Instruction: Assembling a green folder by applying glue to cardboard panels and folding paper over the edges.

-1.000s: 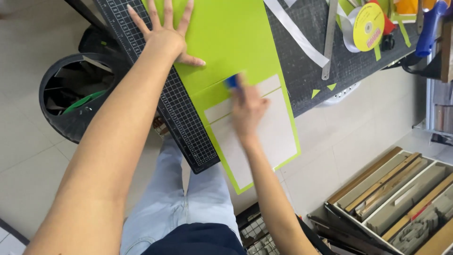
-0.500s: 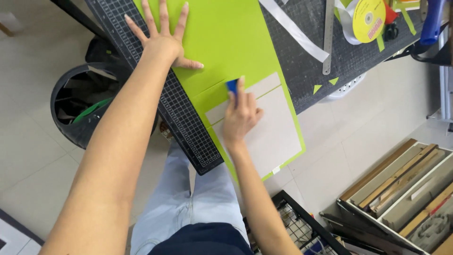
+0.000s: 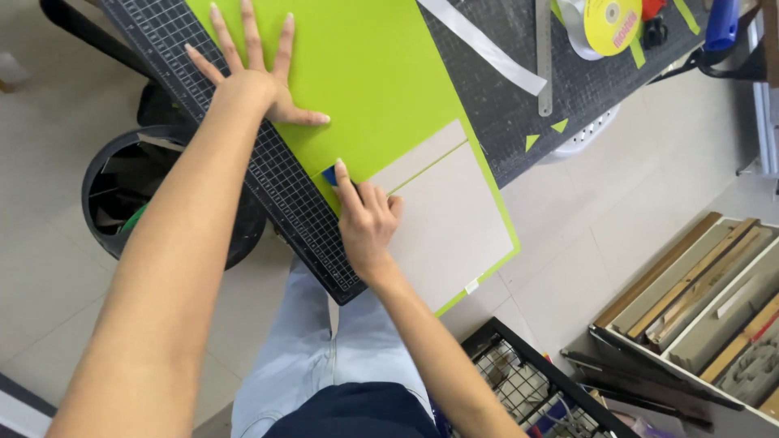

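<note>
A big lime-green sheet (image 3: 373,81) lies on a black gridded cutting mat (image 3: 276,174). Two grey boards (image 3: 450,219) sit on its near end, a narrow strip and a wide panel with a thin green gap between them. My left hand (image 3: 247,77) is spread flat, palm down, on the sheet's left part, holding nothing. My right hand (image 3: 365,219) presses a small blue tool (image 3: 329,174) against the left edge of the grey boards, with the forefinger stretched along it.
On the dark table behind lie a white ribbon strip (image 3: 483,45), a metal ruler (image 3: 544,57), a yellow tape roll (image 3: 613,24) and green paper scraps (image 3: 544,134). A black bin (image 3: 122,195) stands at the left, a wire basket (image 3: 527,389) near my legs, and a shelf of boards (image 3: 698,300) at the right.
My right hand with the blue tool has slid left along the boards' far edge, toward the sheet's left side. My left hand has stayed pressed flat.
</note>
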